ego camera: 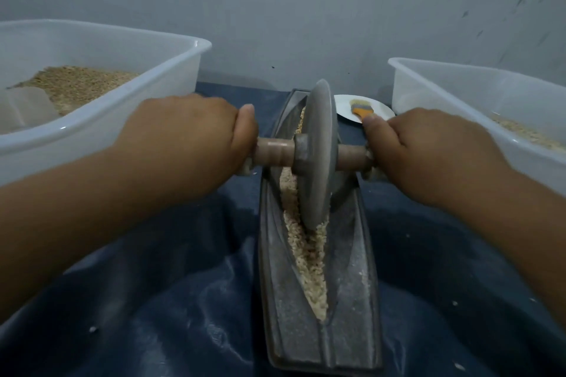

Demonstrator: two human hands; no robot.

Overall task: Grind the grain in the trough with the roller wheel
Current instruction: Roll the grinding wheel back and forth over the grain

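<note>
Grey metal roller wheel (317, 156) stands mid-trough (352, 254) in the grain (306, 251), left hand (186, 138) and right hand (428, 150) curled tight round its axle handles — grinding is underway, I judge — next, an even, balanced push along the groove.
</note>
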